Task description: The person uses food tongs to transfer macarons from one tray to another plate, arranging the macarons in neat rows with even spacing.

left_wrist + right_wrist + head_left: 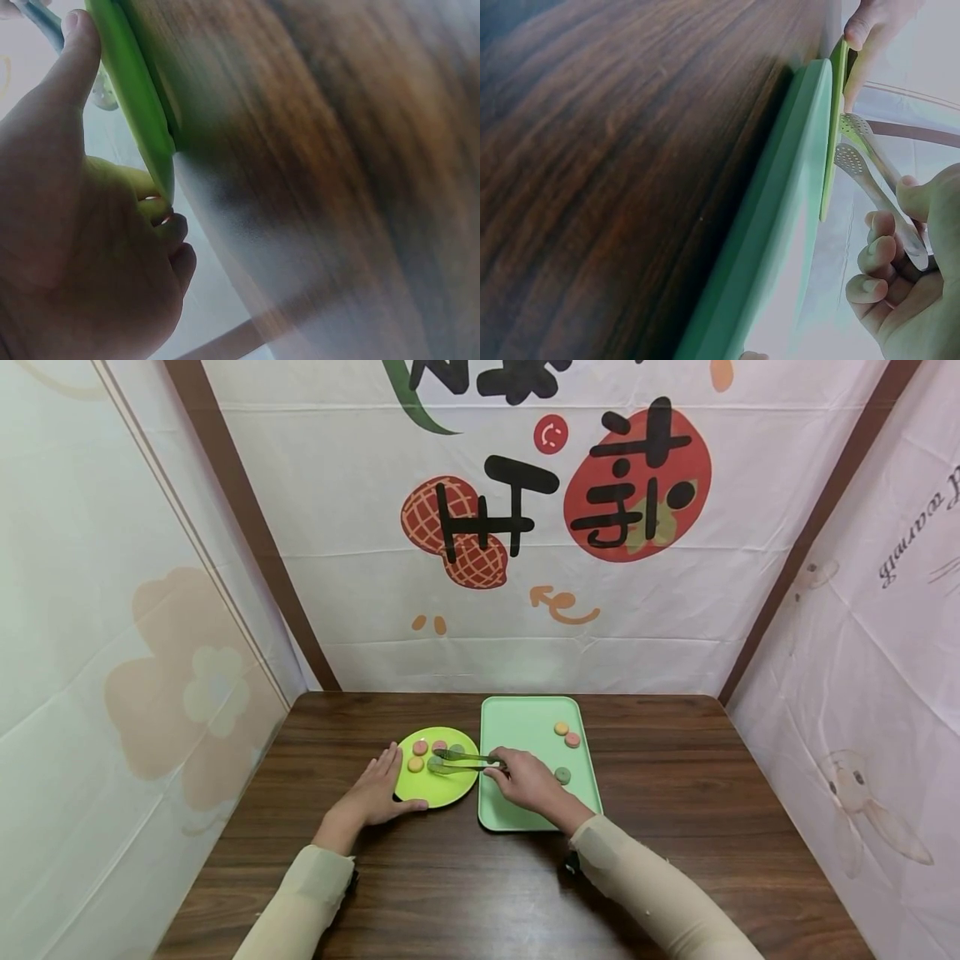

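My left hand [378, 789] rests along the left edge of a round yellow-green plate [442, 793], fingers straight, thumb spread on its front rim. Several small macarons lie on the plate: pink, yellow and green. My right hand [528, 781] holds metal tongs [468, 757] above the left edge of a light green tray [517, 818], gripping them between thumb and fingers. The tongs reach left over the plate, their perforated tips [850, 157] apart. A green macaron [435, 763] lies at the tips in the head view; I cannot tell whether they pinch it.
On the tray's right side sit a yellow macaron [561, 727], a pink macaron [572, 740] and a green macaron [562, 775]. The tray stands right beside the plate on a dark wooden table [675, 777]. Printed white cloth walls [360, 610] enclose the table's back and sides.
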`<state>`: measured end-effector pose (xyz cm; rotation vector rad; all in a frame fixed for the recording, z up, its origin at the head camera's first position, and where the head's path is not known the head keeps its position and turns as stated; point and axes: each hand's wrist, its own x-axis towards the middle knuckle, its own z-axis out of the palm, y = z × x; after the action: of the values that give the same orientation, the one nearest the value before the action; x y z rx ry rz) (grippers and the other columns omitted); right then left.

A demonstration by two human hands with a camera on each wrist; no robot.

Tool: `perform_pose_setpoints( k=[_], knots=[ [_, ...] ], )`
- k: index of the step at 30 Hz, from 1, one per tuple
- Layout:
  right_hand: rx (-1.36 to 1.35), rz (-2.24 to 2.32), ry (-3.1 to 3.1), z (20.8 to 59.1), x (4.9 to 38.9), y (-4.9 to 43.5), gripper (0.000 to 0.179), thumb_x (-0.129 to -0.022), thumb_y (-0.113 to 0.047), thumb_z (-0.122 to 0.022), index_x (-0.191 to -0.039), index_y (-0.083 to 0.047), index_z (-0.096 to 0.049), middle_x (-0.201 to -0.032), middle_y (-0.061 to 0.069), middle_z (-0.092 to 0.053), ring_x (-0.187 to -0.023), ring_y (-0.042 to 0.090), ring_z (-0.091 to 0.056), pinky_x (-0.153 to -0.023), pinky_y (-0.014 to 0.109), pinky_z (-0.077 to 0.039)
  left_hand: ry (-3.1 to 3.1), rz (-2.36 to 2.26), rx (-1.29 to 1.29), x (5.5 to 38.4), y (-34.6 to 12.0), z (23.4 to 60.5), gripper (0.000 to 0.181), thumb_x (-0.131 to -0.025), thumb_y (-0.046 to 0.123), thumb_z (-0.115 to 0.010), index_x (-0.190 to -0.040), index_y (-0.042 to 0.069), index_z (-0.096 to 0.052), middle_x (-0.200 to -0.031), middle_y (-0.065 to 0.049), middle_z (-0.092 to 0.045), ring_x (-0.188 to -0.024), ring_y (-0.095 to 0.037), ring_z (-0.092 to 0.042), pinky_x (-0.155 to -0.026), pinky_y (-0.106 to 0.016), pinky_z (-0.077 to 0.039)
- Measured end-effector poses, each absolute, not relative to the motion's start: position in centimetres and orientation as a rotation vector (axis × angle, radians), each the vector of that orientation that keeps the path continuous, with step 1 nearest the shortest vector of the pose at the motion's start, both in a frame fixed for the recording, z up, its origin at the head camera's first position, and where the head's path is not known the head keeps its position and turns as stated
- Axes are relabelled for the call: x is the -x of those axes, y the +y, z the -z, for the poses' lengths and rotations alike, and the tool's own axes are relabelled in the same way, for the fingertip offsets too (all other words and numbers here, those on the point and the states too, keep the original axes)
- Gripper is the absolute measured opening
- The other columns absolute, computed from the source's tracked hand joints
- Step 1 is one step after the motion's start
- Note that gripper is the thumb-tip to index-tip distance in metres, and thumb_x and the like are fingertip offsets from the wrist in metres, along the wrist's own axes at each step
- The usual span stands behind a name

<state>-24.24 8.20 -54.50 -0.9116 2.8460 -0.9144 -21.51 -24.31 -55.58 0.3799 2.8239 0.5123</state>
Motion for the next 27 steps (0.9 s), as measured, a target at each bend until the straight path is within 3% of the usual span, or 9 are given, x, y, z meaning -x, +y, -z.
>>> perform_pose_setpoints(
  k=[27],
  knots=[
    [0.889,1.061,2.858,54.6,23.7,9.4,0.032,-0.11,-0.029,-0.066,-0.129,-0.003,-0.071,-0.105,0.006,-0.078,-0.087,0.017,-0.074,-0.069,0.033,-0.059,2.813,-0.516,-0.37,21.6,-24.3,55.6,0.129,-0.093,0.075,-0.068,-0.167,-0.011,-0.008,-0.176,-0.031,-0.001,-0.163,-0.048,-0.008,-0.133,-0.058,-0.011]
  ],
)
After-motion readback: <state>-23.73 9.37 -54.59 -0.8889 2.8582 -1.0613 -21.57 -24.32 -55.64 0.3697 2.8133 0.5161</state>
